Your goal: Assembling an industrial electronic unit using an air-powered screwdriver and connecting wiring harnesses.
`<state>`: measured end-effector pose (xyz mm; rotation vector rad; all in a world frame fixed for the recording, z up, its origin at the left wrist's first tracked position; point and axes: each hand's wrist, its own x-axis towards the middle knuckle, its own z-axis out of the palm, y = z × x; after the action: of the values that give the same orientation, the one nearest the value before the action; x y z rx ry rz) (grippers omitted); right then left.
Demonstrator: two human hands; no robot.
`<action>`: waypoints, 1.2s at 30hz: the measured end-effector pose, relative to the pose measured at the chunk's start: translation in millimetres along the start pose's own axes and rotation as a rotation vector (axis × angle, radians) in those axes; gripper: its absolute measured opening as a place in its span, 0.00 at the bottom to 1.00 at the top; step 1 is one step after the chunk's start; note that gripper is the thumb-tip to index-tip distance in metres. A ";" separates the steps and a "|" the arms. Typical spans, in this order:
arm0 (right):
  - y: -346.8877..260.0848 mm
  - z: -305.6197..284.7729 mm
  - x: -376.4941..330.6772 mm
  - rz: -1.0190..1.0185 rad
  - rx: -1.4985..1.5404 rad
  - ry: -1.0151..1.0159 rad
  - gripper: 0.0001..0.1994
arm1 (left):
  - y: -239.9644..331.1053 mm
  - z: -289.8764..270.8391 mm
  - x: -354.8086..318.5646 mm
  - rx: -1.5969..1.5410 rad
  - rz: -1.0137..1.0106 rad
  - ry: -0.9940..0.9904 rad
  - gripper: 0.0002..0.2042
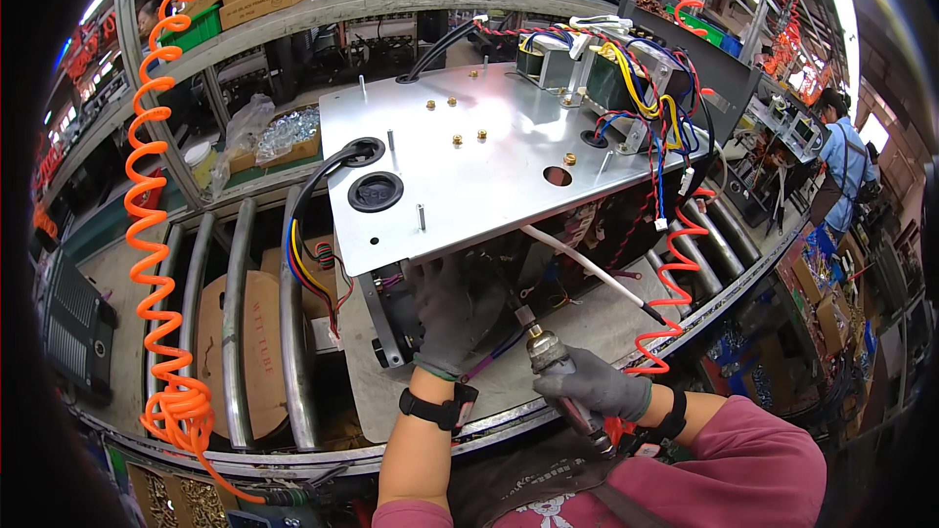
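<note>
My right hand [604,381], in a grey glove, is wrapped around a silver air-powered driver [550,354]. Its tip points up and away, into the shadow below a shiny metal plate [460,186]. To the left of the driver, my gloved left hand [455,311] reaches under the near edge of that plate, beside a black bracket [389,328]. The plate hides its fingertips, so I cannot make out whether they grip anything. Brass fittings, upright studs and black grommets [376,192] sit on the plate. Transformers [611,78] with coloured wires stand at its far right.
Orange coiled air hoses [147,205] hang at left, and another coil [675,293] runs at right. Metal rollers [238,323] lie left of the unit. A white cable [587,259] crosses near the driver. A co-worker [843,161] stands at far right; another person works beyond the shelf.
</note>
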<state>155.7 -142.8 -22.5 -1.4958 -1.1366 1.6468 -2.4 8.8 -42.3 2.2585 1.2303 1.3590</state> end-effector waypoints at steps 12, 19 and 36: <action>0.0 -2.1 -0.6 -0.045 -0.001 -0.016 0.17 | -1.8 4.8 0.1 0.053 -0.004 0.016 0.32; 1.9 -5.7 0.7 -0.090 -0.043 -0.016 0.18 | -5.7 6.2 -1.5 0.055 0.006 0.007 0.30; 1.9 -10.9 0.7 -0.063 0.051 -0.077 0.17 | -2.5 3.6 -0.6 0.068 -0.003 0.008 0.26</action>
<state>166.5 -141.0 -24.3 -1.3617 -1.1624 1.6896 -0.9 10.6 -46.0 2.2974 1.3009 1.3455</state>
